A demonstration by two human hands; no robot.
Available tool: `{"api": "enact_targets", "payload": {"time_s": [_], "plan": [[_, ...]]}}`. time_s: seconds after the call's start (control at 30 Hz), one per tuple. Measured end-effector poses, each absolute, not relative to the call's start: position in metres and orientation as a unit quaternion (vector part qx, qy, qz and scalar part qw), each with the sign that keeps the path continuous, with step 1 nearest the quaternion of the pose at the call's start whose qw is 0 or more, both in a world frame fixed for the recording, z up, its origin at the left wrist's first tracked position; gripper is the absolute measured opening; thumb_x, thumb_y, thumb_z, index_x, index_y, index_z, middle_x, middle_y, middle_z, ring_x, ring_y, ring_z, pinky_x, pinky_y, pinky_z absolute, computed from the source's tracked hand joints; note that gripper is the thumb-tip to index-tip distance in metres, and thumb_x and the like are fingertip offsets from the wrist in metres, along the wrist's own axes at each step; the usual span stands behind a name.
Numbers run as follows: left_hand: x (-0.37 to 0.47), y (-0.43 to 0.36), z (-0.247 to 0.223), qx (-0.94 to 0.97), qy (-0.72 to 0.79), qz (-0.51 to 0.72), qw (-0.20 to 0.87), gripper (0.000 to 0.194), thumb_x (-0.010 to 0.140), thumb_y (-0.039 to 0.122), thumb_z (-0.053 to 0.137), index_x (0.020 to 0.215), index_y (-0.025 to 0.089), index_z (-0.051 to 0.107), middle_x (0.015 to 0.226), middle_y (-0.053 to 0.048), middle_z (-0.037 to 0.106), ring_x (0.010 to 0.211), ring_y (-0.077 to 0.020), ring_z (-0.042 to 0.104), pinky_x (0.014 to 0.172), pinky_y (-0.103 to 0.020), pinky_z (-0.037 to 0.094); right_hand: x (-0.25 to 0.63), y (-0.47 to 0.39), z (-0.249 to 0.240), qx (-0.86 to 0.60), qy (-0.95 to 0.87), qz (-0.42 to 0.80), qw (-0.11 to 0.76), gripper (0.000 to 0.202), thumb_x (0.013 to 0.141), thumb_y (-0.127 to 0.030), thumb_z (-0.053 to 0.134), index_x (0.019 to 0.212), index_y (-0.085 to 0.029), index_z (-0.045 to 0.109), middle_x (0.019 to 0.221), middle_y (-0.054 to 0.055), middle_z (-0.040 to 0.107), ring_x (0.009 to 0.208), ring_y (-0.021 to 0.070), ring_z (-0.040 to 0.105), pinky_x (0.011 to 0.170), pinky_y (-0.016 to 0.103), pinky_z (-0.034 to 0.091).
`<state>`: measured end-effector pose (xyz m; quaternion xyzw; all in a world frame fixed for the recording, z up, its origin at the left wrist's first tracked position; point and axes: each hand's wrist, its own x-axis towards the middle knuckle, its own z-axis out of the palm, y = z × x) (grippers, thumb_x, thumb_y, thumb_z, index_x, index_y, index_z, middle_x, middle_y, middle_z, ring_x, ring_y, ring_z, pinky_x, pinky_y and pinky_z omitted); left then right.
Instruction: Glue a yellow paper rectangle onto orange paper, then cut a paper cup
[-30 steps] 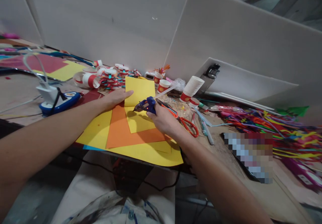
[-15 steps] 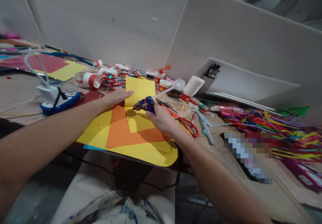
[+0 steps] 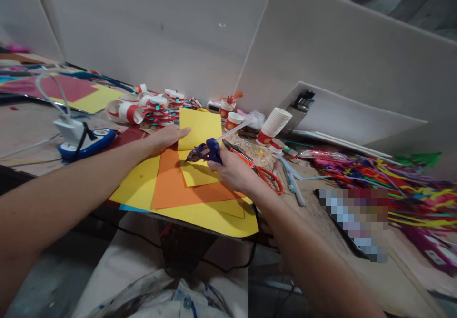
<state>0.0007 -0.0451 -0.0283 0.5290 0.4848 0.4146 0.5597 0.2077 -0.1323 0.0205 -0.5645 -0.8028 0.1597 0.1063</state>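
A blue glue gun [image 3: 205,151] with a clear glue stick out of its back is in my right hand [image 3: 232,168], whose fingers wrap round its handle. Its nozzle points left, low over a folded yellow paper [image 3: 200,130]. That paper has its upper flap raised and its lower part flat on an orange sheet [image 3: 171,184]. My left hand [image 3: 167,137] is at the flap's left edge, thumb over the yellow paper, the other fingers partly hidden. Under the orange sheet lie larger yellow sheets [image 3: 135,182].
Red-handled scissors [image 3: 269,180] lie right of my right hand. Behind are stacked paper cups [image 3: 274,126] and red-and-white cup rings [image 3: 157,108]. A blue power strip [image 3: 87,144] stands left, coloured pipe cleaners [image 3: 392,184] and a blurred-out flat object [image 3: 350,227] right.
The glue gun and my right hand have shifted slightly left, with the nozzle a little lower over the yellow paper. My left hand keeps its place at the flap.
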Motion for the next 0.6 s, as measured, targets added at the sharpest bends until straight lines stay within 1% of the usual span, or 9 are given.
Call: {"api": "enact_targets", "payload": {"time_s": [0.1,0.17,0.23,0.3,0.4,0.47,0.53,0.6], "plan": [[0.0,-0.045,-0.026,0.551,0.504,0.41,0.524,0.029,0.075,0.043,0.067,0.071,0.015,0.064,0.062,-0.005,0.065,0.05,-0.0165,0.058,0.047,-0.026,0.042,0.2,-0.127,0.015,-0.559,-0.805,0.157,0.12,0.031,0.09,-0.036,0.05,0.111,-0.017,0.059,0.105,0.012,0.069,0.087,0.0228,0.063,0.069,0.028,0.043],[-0.001,-0.044,-0.027,0.567,0.515,0.406,0.498,0.032,0.074,0.046,0.067,0.069,0.015,0.063,0.056,-0.004,0.062,0.045,-0.0153,0.054,0.043,-0.026,0.038,0.195,-0.124,0.01,-0.56,-0.803,0.159,0.128,0.032,0.09,-0.037,0.05,0.114,-0.017,0.058,0.107,0.012,0.068,0.089,0.0227,0.063,0.07,0.028,0.044],[-0.003,-0.042,-0.03,0.577,0.511,0.412,0.486,0.034,0.073,0.049,0.068,0.073,0.015,0.065,0.056,-0.004,0.062,0.045,-0.0161,0.054,0.043,-0.025,0.037,0.192,-0.121,0.006,-0.553,-0.804,0.164,0.143,0.033,0.09,-0.037,0.05,0.116,-0.018,0.057,0.109,0.011,0.068,0.091,0.0223,0.063,0.072,0.027,0.044],[-0.005,-0.039,-0.034,0.583,0.49,0.419,0.495,0.036,0.072,0.05,0.068,0.081,0.015,0.068,0.063,-0.005,0.065,0.049,-0.0167,0.057,0.045,-0.025,0.04,0.191,-0.118,0.003,-0.542,-0.807,0.17,0.16,0.032,0.09,-0.036,0.05,0.117,-0.018,0.056,0.112,0.01,0.067,0.094,0.022,0.063,0.074,0.027,0.044],[-0.006,-0.037,-0.039,0.586,0.465,0.421,0.514,0.039,0.072,0.051,0.068,0.086,0.015,0.068,0.07,-0.005,0.067,0.05,-0.0142,0.056,0.045,-0.023,0.039,0.189,-0.115,0.0,-0.537,-0.808,0.168,0.173,0.031,0.09,-0.035,0.05,0.116,-0.019,0.056,0.113,0.01,0.067,0.094,0.0221,0.063,0.074,0.028,0.044],[-0.005,-0.037,-0.038,0.587,0.47,0.418,0.51,0.038,0.073,0.051,0.067,0.084,0.015,0.067,0.068,-0.004,0.066,0.047,-0.0125,0.053,0.043,-0.022,0.036,0.188,-0.116,0.002,-0.539,-0.808,0.168,0.168,0.031,0.09,-0.035,0.05,0.116,-0.019,0.056,0.111,0.01,0.068,0.091,0.0216,0.063,0.073,0.027,0.044],[-0.004,-0.039,-0.036,0.585,0.485,0.411,0.503,0.035,0.074,0.05,0.066,0.077,0.015,0.065,0.06,-0.002,0.061,0.042,-0.0113,0.048,0.04,-0.022,0.032,0.19,-0.119,0.006,-0.549,-0.805,0.167,0.149,0.032,0.09,-0.035,0.05,0.116,-0.018,0.056,0.109,0.01,0.068,0.088,0.0216,0.063,0.07,0.027,0.044],[-0.003,-0.042,-0.031,0.573,0.496,0.405,0.513,0.031,0.076,0.046,0.065,0.071,0.015,0.063,0.056,-0.002,0.059,0.042,-0.0124,0.049,0.042,-0.023,0.034,0.194,-0.124,0.011,-0.561,-0.802,0.163,0.127,0.031,0.09,-0.037,0.05,0.113,-0.018,0.058,0.106,0.011,0.069,0.087,0.0223,0.063,0.069,0.027,0.043]]}}
